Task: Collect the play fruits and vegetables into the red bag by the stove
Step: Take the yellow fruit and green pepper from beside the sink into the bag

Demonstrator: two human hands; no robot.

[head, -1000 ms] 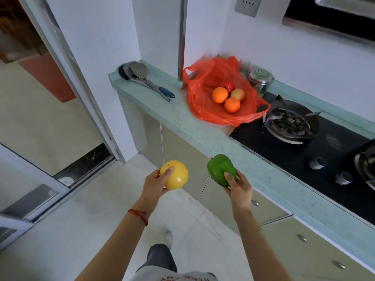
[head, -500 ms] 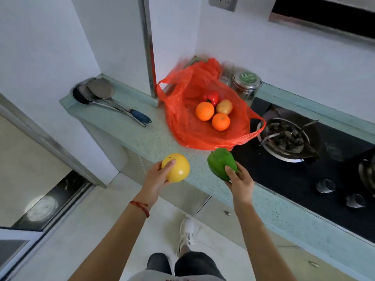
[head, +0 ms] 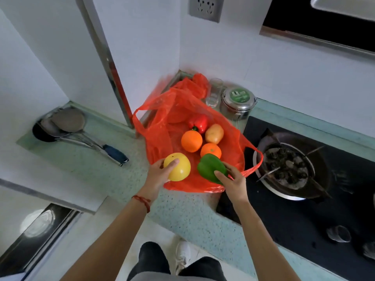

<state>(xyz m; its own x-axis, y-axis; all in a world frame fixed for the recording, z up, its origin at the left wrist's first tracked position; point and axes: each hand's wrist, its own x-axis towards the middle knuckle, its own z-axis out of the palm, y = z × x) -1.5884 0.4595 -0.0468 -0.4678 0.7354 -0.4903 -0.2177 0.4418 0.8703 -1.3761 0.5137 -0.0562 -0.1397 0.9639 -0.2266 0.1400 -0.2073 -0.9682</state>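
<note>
Head view, the only one. Landmark is the red bag (head: 162,126), thin crinkled translucent plastic, mouth spread open on the speckled pale green counter (head: 182,211), just left of the black glass stove (head: 304,220).

Hidden or unclear: our left hand (head: 157,176) covers the near-left side of the yellow fruit (head: 178,166); our right hand (head: 233,180) covers the near end of the green pepper (head: 211,167). Whether either toy touches the bag film we cannot tell. The bag's far part is bunched against the wall corner and its contents there are unreadable. The stove is cut off at the right frame edge. Some pans (head: 60,124), left of the bag, are motion-blurred; only a dark blue handle reads clearly.

Grip: left hand closed around the yellow fruit, thumb on top. Right hand wrapped on the green pepper, thumb across it. Both are held over the bag's near edge.

Inside the bag: a glossy red pepper (head: 199,123), a tan smooth potato (head: 214,133), a large round orange (head: 191,141), a smaller orange (head: 211,150) just behind the green pepper.

Behind the bag: a clear glass (head: 214,92) and a round steel tin (head: 238,104) with a green lid label. A round metal burner (head: 284,169) sits right of the bag, a bag handle loop beside its rim.

A red string bracelet (head: 142,200) is on the left wrist.
</note>
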